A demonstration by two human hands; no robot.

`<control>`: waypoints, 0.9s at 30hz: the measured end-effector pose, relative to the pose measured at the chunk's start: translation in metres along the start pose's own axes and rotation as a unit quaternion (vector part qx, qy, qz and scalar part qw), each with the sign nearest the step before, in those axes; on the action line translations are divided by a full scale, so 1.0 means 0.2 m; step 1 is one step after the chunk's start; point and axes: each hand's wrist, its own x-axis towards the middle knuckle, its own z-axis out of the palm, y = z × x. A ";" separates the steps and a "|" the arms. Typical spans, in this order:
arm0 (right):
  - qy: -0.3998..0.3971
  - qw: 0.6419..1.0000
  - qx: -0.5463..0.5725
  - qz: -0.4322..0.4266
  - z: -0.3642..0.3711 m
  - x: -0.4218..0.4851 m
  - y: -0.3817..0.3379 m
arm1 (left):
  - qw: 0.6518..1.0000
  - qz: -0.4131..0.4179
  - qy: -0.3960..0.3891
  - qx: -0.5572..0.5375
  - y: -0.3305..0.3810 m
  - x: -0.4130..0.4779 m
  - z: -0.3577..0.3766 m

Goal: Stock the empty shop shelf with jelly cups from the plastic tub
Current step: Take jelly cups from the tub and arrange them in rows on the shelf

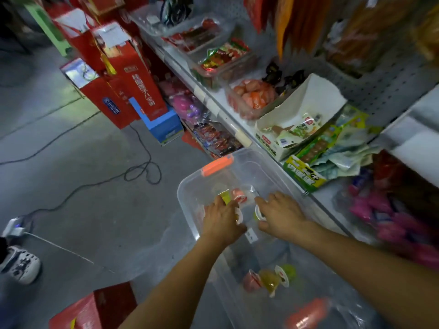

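While jelly cups point(238, 194) are lying at the far end of the plastic tub point(186, 210), the left hand point(223, 217) is gripping a few, the right hand point(280, 214) (grip blurred, cannot tell) sitting nearer the shelf point(325, 198).

The grey concrete floor point(95, 210) carries a clear plastic tub point(190, 214) under the fingers point(221, 201), looped black cable point(140, 172) left of them and red cardboard boxes point(140, 86) beyond.
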 end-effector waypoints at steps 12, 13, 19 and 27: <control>0.175 0.963 0.200 0.049 -0.34 -1.18 -0.11 | 0.983 0.110 0.129 -0.076 0.33 -1.05 -0.33; 0.191 0.956 0.218 0.051 -0.37 -1.28 -0.13 | 0.980 0.129 0.139 -0.064 0.37 -1.14 -0.36; 0.282 0.925 0.251 0.054 -0.54 -1.88 -0.19 | 0.954 0.233 0.184 -0.049 0.60 -1.60 -0.50; 0.370 0.885 0.238 0.154 -0.67 -2.79 -0.10 | 0.899 0.374 0.227 -0.036 1.14 -2.15 -0.62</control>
